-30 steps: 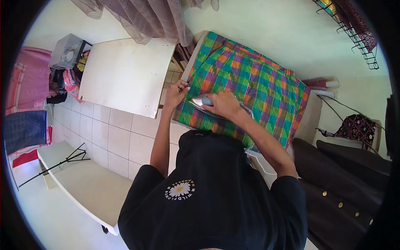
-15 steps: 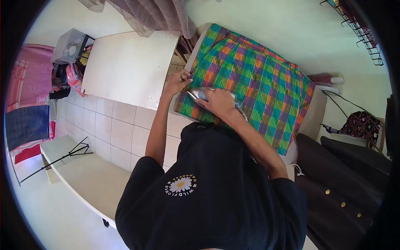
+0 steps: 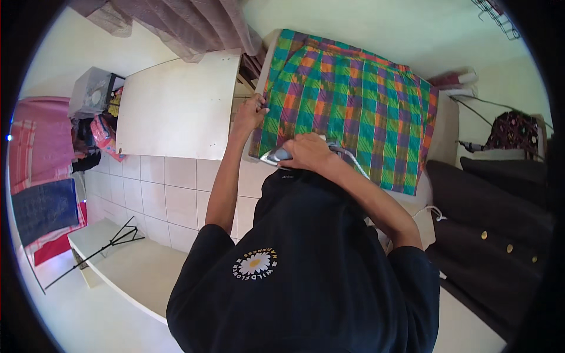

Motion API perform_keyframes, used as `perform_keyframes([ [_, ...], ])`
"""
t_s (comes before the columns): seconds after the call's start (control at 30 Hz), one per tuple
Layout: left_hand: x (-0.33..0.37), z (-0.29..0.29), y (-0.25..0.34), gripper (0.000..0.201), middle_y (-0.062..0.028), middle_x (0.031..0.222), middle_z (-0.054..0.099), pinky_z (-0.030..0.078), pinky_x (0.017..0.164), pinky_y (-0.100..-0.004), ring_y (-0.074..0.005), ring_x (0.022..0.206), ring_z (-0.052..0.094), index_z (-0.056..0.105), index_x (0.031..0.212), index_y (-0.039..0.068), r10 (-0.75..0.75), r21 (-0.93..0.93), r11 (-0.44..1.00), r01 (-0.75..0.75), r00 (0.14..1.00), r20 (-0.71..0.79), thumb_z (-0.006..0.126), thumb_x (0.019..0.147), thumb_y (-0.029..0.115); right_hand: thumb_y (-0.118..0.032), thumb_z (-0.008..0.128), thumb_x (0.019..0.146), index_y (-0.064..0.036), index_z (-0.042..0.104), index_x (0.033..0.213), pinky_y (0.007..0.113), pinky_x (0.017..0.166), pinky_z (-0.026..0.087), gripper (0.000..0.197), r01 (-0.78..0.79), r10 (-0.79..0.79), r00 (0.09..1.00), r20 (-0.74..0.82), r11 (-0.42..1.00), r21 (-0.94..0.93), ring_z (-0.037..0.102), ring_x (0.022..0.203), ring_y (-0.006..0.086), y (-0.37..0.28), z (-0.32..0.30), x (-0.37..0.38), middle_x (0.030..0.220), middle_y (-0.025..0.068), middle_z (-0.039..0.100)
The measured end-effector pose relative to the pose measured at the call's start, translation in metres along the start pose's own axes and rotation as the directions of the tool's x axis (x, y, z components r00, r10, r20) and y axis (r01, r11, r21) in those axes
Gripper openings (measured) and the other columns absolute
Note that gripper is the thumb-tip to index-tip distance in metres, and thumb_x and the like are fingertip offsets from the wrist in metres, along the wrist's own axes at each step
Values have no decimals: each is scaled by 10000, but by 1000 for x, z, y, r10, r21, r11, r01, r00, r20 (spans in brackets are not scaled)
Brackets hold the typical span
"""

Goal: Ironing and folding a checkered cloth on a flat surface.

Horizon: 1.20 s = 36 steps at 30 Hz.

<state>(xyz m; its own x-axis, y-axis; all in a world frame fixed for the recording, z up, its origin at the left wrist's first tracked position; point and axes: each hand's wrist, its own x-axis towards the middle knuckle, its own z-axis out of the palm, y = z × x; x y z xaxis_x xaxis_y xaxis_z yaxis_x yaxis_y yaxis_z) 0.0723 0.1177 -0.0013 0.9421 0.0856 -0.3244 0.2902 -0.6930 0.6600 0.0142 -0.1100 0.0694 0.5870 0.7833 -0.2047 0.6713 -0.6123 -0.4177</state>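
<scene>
By left edge of cloth (image 3: 365, 109); left hand (image 3: 250, 115) half-curled, hold unclear; right hand (image 3: 309, 153) clasping iron (image 3: 283, 155); cloth spreads rightward

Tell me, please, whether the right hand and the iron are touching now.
Touching. The head view shows the right hand wrapped over the top of the iron, with no visible gap; the iron's pointed front shows beyond the fingers.

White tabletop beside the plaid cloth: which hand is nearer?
Left. The left hand is at the plaid cloth's left edge, near the tabletop's right edge; the right hand is farther right, gripping the clothes iron.
</scene>
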Motion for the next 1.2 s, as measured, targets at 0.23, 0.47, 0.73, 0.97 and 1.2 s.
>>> perform_keyframes([
  [0.23, -44, 51, 45, 408, -180, 1418, 476, 352, 1074, -517, -372, 1290, 464, 568, 1334, 147, 618, 334, 778, -532, 743, -257, 583, 928, 111, -544, 696, 820, -114, 726, 976, 445, 725, 532, 458, -192, 195, 973, -125, 981, 35, 700, 806, 341, -3, 17, -42, 818, 171, 704],
  [0.47, -51, 76, 28, 448, -103, 1600, 298, 189, 1191, -532, -372, 1461, 276, 494, 1455, 265, 602, 504, 732, -459, 782, -163, 471, 1019, 368, -616, 630, 842, -116, 702, 935, 445, 613, 529, 514, -282, 269, 948, -171, 958, -52, 697, 679, 326, 7, 18, -95, 704, 152, 684],
  [0.73, -49, 77, 31, 450, -89, 1610, 278, 177, 1202, -526, -370, 1469, 257, 499, 1450, 290, 580, 507, 742, -438, 799, -158, 483, 1010, 382, -667, 666, 797, -114, 738, 866, 433, 543, 532, 562, -644, 573, 752, -326, 743, -181, 675, 578, 322, 83, 4, -225, 602, 162, 647],
  [0.97, -52, 78, 29, 436, -82, 1606, 289, 186, 1198, -529, -368, 1466, 264, 517, 1435, 280, 566, 502, 755, -423, 806, -172, 493, 1007, 362, -651, 656, 812, -92, 750, 913, 474, 628, 539, 576, -798, 755, 560, -341, 602, 24, 687, 700, 377, 113, -3, -259, 718, 209, 681],
  [1.2, -44, 80, 46, 421, -182, 1572, 299, 134, 1201, -556, -419, 1465, 227, 557, 1368, 160, 497, 440, 809, -390, 853, -158, 544, 981, 325, -643, 644, 821, -82, 708, 813, 431, 534, 518, 565, -558, 485, 806, -339, 813, -164, 659, 564, 342, 115, -10, -236, 585, 172, 628],
])
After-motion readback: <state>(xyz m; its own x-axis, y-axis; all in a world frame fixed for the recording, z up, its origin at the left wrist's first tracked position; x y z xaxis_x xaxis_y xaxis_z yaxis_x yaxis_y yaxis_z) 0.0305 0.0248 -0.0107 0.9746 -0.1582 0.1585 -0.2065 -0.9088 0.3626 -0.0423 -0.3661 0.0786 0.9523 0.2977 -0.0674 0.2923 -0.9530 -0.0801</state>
